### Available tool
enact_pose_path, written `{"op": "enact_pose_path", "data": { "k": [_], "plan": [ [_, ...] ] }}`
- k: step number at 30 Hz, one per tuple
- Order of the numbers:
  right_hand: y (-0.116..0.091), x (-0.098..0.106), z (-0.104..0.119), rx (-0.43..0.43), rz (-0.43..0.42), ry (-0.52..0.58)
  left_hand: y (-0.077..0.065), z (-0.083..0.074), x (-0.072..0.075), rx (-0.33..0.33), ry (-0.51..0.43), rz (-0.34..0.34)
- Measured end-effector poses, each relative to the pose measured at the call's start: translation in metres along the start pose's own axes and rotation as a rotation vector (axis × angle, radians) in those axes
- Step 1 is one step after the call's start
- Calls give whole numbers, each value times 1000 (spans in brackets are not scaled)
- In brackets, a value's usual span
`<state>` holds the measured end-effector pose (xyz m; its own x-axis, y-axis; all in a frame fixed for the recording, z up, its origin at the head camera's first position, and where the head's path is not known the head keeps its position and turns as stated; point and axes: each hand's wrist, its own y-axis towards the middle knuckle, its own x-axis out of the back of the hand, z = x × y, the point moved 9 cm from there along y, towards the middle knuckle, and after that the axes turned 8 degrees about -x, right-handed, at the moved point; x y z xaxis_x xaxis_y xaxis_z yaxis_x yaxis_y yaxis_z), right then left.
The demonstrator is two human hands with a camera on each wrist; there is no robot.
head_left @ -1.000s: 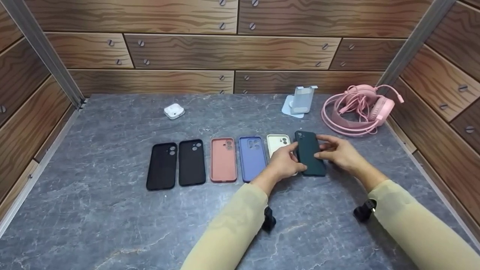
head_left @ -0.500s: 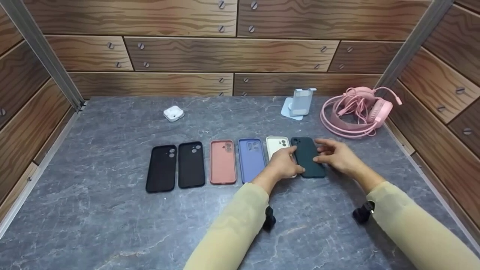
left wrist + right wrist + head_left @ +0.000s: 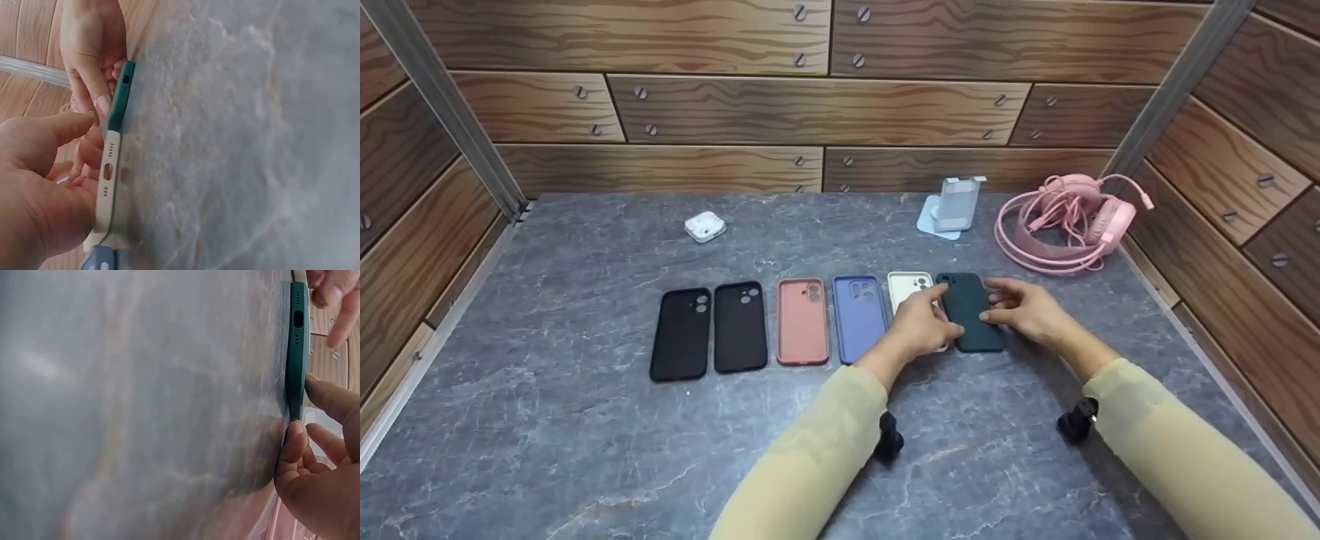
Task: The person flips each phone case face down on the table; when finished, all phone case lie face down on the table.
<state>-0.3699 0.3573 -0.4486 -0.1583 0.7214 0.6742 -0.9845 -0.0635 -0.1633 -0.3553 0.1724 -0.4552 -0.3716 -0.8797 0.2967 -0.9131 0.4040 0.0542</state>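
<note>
A dark green phone case (image 3: 973,319) lies flat at the right end of a row of phone cases. My right hand (image 3: 1035,315) grips its right edge, thumb on top and fingers bent at the side, as the right wrist view shows. My left hand (image 3: 919,326) reaches over the white phone case (image 3: 904,289) and hides part of it. Its thumb and forefinger are extended to the green case's left edge; whether the thumb touches is unclear. In the left wrist view, the white case (image 3: 107,174) and green case (image 3: 120,101) stand end to end.
Leftward in the row lie a blue case (image 3: 859,322), a pink case (image 3: 802,326) and two black cases (image 3: 740,330). Behind are a white earphone box (image 3: 705,226), a pale phone stand (image 3: 958,206) and pink headphones (image 3: 1069,225). Wood-patterned walls enclose the marbled table (image 3: 607,457).
The green case has come down at its top and shifted left, now nearly level with the white case and closer to it. Both hands have stayed beside it; the view has shifted slightly.
</note>
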Motion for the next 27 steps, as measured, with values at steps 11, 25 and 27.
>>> {"op": "enact_pose_path", "data": {
  "k": [11,25,27],
  "plan": [
    [-6,4,19,54,-102,114,-9,-24,51,-165,66,-52],
    [-3,-33,60,132,-40,181,-15,5,87,-153,161,-41],
    [-2,-38,62,134,-27,179,-15,8,88,-149,167,-38]
  ]
}}
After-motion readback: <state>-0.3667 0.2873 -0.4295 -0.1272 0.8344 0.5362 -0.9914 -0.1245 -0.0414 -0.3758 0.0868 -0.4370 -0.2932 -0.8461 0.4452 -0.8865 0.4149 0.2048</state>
